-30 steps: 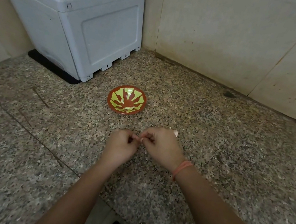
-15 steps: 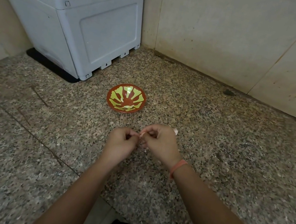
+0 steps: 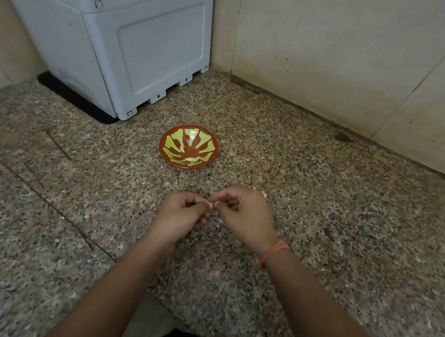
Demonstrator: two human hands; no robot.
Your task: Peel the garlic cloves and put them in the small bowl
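Hardly anything moved: left hand (image 3: 180,215) and right hand (image 3: 244,215) still pinch one garlic clove (image 3: 211,204) mid-peel, small bowl (image 3: 163,145) beyond them maybe holds a couple already.

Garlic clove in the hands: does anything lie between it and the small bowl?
Nothing visible does. The left hand and right hand pinch the garlic clove; only granite counter separates it from the small bowl beyond.

Speckled granite counter (image 3: 351,232) bears bowl (image 3: 189,147), grey box (image 3: 114,34).
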